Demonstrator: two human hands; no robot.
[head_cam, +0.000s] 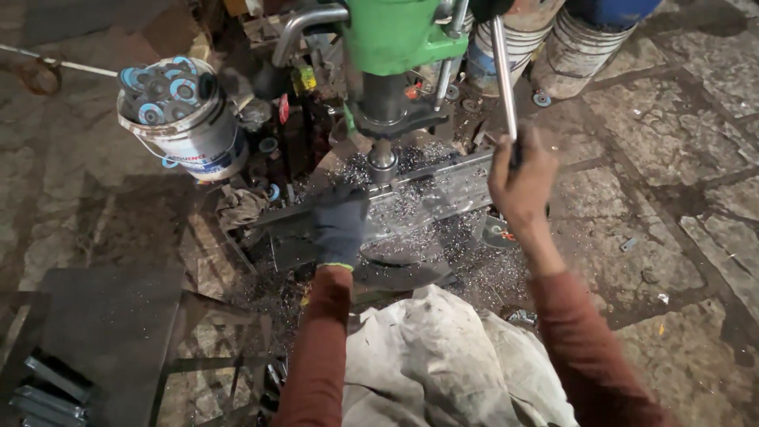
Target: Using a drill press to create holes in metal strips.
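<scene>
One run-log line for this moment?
left hand: gloved, pressing metal bar | right hand: grip on feed lever | green drill press: above bar, shavings around

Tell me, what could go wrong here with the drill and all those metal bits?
The gloved left hand presses on the metal bar close to the spinning end of the drill, so the glove might get caught. The right hand on the lever is bare, and the sharp shavings piled around could cut it. If the bar slips, it may swing.
</scene>
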